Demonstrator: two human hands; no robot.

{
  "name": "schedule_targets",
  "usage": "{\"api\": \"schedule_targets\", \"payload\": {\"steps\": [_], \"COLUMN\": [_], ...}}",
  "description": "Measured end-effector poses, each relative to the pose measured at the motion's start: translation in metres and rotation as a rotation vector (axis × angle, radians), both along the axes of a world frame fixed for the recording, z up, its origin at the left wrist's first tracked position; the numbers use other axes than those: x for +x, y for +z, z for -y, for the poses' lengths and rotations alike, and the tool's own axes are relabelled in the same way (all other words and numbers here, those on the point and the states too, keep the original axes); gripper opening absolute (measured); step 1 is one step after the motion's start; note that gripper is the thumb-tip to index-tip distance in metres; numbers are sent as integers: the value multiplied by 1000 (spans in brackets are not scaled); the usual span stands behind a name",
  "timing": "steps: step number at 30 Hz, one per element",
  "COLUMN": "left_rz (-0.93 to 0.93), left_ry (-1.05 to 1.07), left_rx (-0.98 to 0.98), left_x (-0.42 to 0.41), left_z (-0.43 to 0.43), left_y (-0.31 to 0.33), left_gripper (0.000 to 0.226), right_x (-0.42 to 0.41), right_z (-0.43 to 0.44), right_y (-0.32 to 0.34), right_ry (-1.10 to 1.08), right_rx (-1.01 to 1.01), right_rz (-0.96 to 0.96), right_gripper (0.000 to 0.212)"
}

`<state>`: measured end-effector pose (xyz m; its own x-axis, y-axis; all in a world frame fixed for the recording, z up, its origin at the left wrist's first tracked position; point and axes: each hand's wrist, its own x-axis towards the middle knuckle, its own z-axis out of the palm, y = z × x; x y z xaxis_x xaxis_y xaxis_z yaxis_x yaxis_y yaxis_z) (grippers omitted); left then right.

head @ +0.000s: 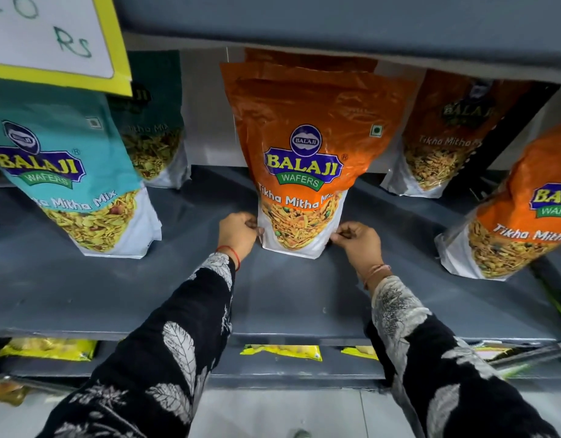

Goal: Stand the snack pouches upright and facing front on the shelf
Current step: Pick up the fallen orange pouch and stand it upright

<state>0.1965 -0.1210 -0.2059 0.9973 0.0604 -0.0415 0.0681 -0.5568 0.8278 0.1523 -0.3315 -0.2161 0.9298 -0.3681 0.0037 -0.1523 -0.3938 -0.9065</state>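
The grey metal shelf [83, 295] carries several Balaji Wafers stand-up pouches. At the left stands a teal Mitha Mix pouch [67, 172], front outward, with a second teal pouch [152, 121] behind it toward the rear wall. A yellow-bordered handwritten price card [51, 36] hangs from the upper shelf edge [336, 23] and overlaps the top of the left teal pouch. At the right, one orange pouch [446, 134] stands deep on the shelf, and another orange pouch [519, 216] stands nearer the front edge, leaning. Yellow packets [282, 352] lie on the lower tier beneath.

The pouches are glossy film, flat at the top seal, widening to a gusseted white base with a printed picture of the snack mix.

The centre orange Tikha Mitha Mix pouch [304, 159] stands upright in mid-shelf, logo facing front, base on the shelf surface. Further orange pouch tops show directly behind it. Open shelf lies on both sides of it, well apart from the neighbours.

The left hand [238, 232] pinches the lower left edge of the centre pouch between the fingertips. The right hand [358, 238] pinches the lower right edge likewise, fingers curled. Both wrists wear thread bands; both sleeves [178, 358] are black fabric with a pale leaf print.
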Motion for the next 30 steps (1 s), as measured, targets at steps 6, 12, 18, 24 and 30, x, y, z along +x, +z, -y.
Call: {"api": "schedule_targets", "payload": {"steps": [6, 12, 18, 24, 30], "left_rz": [126, 269, 287, 286, 223], "left_ry": [-29, -58, -65, -83, -70], "left_rx": [186, 252, 191, 143, 29], "left_x": [-10, -65, -112, -124, -135], "left_z": [-7, -25, -36, -38, -38], "left_y": [-8, -16, -24, -24, -22], "left_gripper": [18, 10, 10, 8, 19], "right_x": [1, -59, -101, -118, -124], "right_z": [-7, -11, -18, -24, -15], "right_y": [-4, -18, -14, -11, -8], "right_ry": [-45, 10, 57, 25, 65], "right_rx": [-474, -670, -564, -481, -381], "right_rz": [33, 84, 68, 69, 107], "right_gripper": [10, 12, 16, 23, 17]}}
